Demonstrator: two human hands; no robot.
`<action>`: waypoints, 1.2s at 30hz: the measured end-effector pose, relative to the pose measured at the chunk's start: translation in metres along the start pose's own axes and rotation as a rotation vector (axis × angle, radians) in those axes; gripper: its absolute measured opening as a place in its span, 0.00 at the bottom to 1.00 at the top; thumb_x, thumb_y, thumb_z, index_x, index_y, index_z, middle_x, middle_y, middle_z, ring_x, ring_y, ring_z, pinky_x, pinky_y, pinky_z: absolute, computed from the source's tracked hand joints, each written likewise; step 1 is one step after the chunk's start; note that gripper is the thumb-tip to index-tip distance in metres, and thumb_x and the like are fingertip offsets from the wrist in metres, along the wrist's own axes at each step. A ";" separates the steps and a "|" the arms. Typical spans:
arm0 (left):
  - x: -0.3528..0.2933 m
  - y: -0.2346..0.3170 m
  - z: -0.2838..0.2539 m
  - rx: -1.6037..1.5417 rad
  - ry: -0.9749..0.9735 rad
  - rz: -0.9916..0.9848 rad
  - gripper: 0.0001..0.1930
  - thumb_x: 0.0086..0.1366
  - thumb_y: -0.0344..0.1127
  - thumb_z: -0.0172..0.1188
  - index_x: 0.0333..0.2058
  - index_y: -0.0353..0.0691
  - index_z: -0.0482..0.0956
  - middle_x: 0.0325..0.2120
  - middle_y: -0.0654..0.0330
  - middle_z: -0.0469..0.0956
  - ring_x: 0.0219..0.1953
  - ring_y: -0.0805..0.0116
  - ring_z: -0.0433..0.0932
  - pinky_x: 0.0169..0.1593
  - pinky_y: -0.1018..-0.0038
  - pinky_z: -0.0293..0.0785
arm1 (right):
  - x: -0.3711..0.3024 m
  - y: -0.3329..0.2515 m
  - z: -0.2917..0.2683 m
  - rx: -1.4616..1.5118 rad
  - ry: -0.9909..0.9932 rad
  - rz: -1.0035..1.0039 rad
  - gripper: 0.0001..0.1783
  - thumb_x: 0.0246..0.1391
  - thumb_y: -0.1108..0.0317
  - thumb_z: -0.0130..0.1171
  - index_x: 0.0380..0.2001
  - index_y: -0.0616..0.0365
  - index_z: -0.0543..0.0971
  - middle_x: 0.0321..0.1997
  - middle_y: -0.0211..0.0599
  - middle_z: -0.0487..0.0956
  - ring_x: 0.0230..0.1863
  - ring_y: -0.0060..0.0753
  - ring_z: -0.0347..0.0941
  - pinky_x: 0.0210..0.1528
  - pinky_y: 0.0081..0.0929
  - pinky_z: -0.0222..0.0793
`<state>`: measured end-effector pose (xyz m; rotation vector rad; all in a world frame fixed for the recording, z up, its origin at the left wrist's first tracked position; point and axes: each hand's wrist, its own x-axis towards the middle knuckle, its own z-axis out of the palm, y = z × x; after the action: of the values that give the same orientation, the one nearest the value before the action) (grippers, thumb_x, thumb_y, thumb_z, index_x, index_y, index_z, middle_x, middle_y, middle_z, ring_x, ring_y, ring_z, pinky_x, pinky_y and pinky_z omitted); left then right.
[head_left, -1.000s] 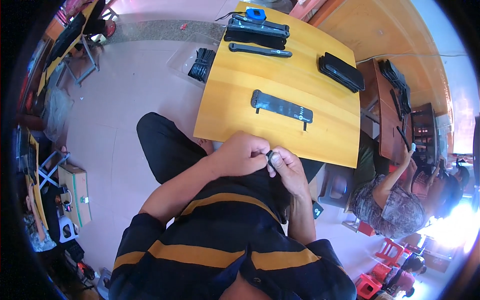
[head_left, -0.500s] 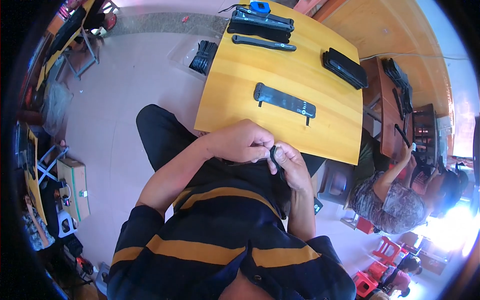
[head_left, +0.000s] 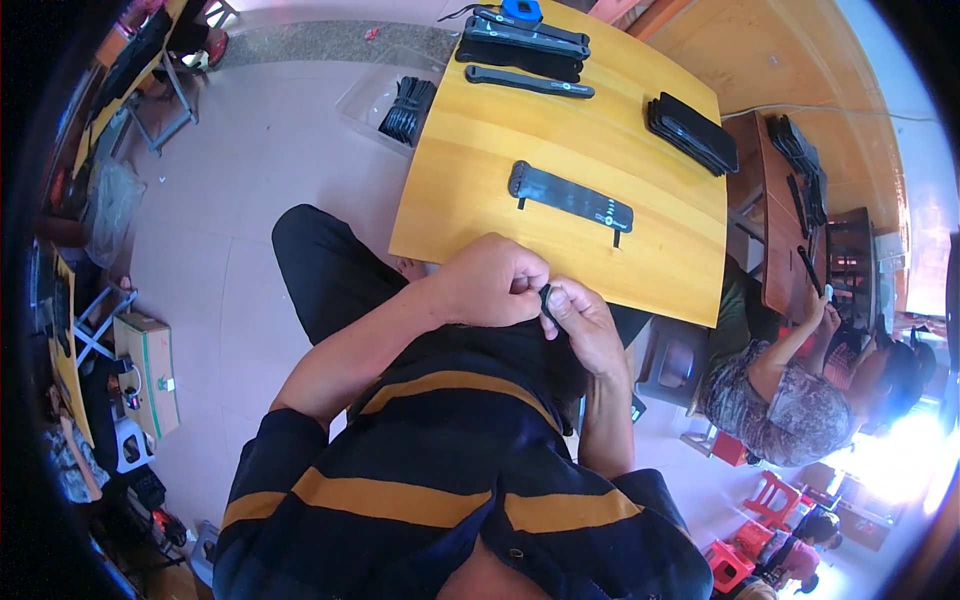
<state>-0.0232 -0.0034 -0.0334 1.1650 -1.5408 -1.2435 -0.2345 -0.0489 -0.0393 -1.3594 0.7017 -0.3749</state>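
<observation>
Slightly shifted since earlier frame: left hand [head_left: 490,280] and right hand [head_left: 588,325]. Small black piece [head_left: 546,302] held between them, seen at near edge of yellow wood table [head_left: 470,165]; pinched between thumb and fingers of each, fingers curled nearly closed. White printing borne at right end of black strip [head_left: 570,195], also on narrower strip [head_left: 525,82] beyond. Floor [head_left: 235,170] pale, tiled. Co-worker [head_left: 790,410] seated at right.

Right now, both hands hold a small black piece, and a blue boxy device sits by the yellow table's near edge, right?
No: the head view shows the blue boxy device by the far edge of the yellow wooden table. Left hand and right hand hold the small black piece.
</observation>
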 end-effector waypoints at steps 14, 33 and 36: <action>-0.011 -0.004 0.011 0.406 0.253 0.098 0.08 0.47 0.34 0.62 0.15 0.41 0.74 0.12 0.51 0.72 0.17 0.46 0.73 0.22 0.57 0.66 | 0.006 -0.024 0.014 -0.745 0.437 -0.325 0.15 0.60 0.61 0.66 0.33 0.62 0.75 0.32 0.41 0.75 0.30 0.36 0.72 0.35 0.31 0.70; -0.014 0.015 0.012 -0.139 0.161 0.041 0.08 0.59 0.25 0.59 0.21 0.38 0.74 0.15 0.72 0.68 0.20 0.85 0.62 0.23 0.78 0.58 | 0.006 -0.020 0.012 -0.428 0.083 -0.249 0.21 0.73 0.58 0.42 0.28 0.60 0.72 0.20 0.40 0.71 0.23 0.42 0.70 0.30 0.36 0.66; -0.010 -0.001 0.012 -0.302 0.172 0.054 0.05 0.58 0.24 0.61 0.26 0.38 0.76 0.18 0.73 0.70 0.21 0.86 0.63 0.23 0.78 0.57 | 0.009 -0.020 0.009 -0.459 0.099 -0.302 0.20 0.73 0.60 0.44 0.27 0.60 0.71 0.19 0.39 0.70 0.22 0.39 0.70 0.29 0.35 0.66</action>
<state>-0.0322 0.0093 -0.0369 0.9987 -1.2028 -1.2541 -0.2189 -0.0513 -0.0215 -1.9026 0.6892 -0.5455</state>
